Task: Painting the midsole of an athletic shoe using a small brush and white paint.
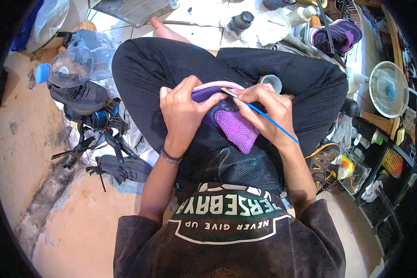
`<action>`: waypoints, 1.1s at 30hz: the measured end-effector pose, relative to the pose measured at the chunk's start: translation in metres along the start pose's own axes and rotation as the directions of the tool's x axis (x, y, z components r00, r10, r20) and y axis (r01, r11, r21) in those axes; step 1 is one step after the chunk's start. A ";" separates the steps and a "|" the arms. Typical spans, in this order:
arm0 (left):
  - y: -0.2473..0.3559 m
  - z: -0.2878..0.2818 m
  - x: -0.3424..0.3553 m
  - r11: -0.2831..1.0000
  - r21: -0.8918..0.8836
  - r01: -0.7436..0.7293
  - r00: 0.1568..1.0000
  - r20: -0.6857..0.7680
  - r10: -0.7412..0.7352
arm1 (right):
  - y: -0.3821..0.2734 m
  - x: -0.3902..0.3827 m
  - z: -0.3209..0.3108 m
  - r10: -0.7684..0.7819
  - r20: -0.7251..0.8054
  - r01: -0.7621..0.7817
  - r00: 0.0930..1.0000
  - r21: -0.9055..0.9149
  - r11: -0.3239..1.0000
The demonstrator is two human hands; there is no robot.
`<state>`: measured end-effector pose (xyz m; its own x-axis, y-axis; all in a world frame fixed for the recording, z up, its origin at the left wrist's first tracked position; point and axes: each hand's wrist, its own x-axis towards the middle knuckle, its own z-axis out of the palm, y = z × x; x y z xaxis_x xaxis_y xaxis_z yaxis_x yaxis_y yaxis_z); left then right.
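A purple sneaker (237, 128) with a mesh tongue and a pale sole edge lies across my lap. My left hand (183, 104) is closed on the sneaker's left part, thumb against the upper near the sole. In my right hand (267, 109) is a thin paintbrush (271, 120) with a blue handle, pinched near its tip. The brush's yellowish bristles meet the seam between sole and upper, or hover very close; I cannot tell which. Just beyond my right hand, a small translucent cup (271, 82) rests by my leg. Part of the sneaker is hidden behind my hands.
At left are a clear plastic bottle (74, 66) with a blue cap and several dark shoes (81, 97). A small dark bottle (241, 22) stands ahead on the tiles. The matching purple shoe (337, 36) is far right, near a white fan (388, 89). A brown sandal (323, 163) lies beside my right arm.
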<state>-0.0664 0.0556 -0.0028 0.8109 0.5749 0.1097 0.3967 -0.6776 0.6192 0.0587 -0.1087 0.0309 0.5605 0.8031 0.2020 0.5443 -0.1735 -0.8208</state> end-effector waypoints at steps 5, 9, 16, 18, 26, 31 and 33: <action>-0.002 0.001 0.000 1.000 0.010 -0.015 1.000 -0.024 0.015 | 0.006 0.006 0.009 -0.051 0.047 0.050 0.998 0.011 0.999; 0.001 -0.001 0.000 1.000 0.003 -0.005 1.000 -0.017 0.005 | 0.012 -0.004 -0.003 -0.014 0.046 0.016 0.999 -0.039 0.999; 0.000 0.000 -0.001 1.000 0.018 0.004 1.000 0.002 -0.004 | 0.006 -0.003 0.001 -0.018 0.000 0.018 1.000 -0.045 0.999; -0.002 0.001 -0.001 1.000 0.016 -0.005 1.000 -0.005 0.005 | 0.008 0.006 0.012 -0.057 0.007 0.057 0.998 -0.053 0.997; 0.001 -0.004 0.000 0.999 0.042 -0.032 0.999 0.012 0.032 | 0.014 -0.008 -0.005 0.012 0.013 -0.011 1.000 -0.066 0.998; 0.003 -0.003 0.000 1.000 0.028 -0.007 1.000 0.006 0.006 | 0.007 -0.007 0.000 -0.031 -0.003 0.030 1.000 -0.046 0.998; 0.000 0.000 -0.001 1.000 0.019 -0.021 1.000 -0.003 0.021 | 0.006 0.001 0.010 -0.070 0.001 0.070 0.998 -0.032 0.997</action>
<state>-0.0671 0.0552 -0.0031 0.8176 0.5620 0.1254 0.3874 -0.6980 0.6022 0.0565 -0.1032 0.0207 0.5201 0.8141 0.2582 0.6022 -0.1352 -0.7868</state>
